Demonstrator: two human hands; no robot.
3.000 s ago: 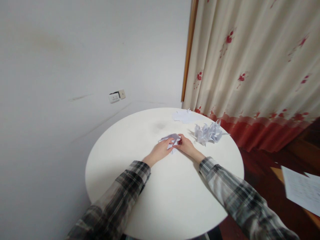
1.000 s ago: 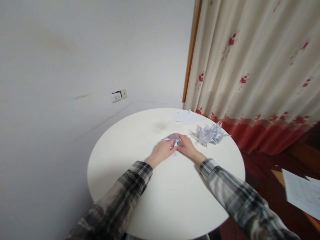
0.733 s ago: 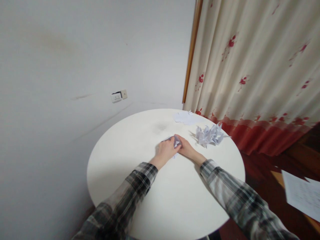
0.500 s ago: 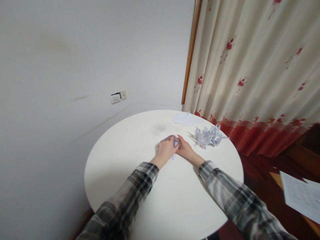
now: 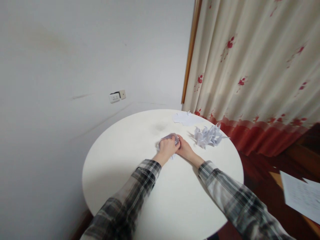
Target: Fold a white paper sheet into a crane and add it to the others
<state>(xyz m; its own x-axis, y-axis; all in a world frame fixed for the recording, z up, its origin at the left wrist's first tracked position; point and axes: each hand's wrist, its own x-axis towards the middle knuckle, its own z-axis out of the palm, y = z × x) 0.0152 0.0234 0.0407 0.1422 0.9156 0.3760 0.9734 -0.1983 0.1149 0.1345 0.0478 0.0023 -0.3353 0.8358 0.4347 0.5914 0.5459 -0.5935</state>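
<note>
Near the middle of the round white table point(image 5: 120, 153), a person in plaid sleeves works a piece of white paper point(image 5: 169, 136) with both hands. The left hand point(image 5: 168, 146) is curled over the paper from the left and seems to be gripping it, its back turned up so that it covers most of the piece; the exact set of its fingertips is hidden. The right hand point(image 5: 185, 147) closes on the paper's right edge, thumb and fingers bent around it, next to the left hand's fingers. One edge of the paper shows beyond the left hand's knuckles, and a pale point shows below, on the side nearer the person. The step in hand looks like a fold or crease being shaped between the two grips, though the fold itself is too covered to read. By that judgement, the next move calls for light, exact fingers: one hand steadying the paper while the other presses or turns a layer without crumpling it. To the right of the right hand, well apart from the paper, stands a spiky cluster of folded paper pieces point(image 5: 209, 136); farther back, flat white sheets point(image 5: 185, 118) lie near the table's far edge.
</note>
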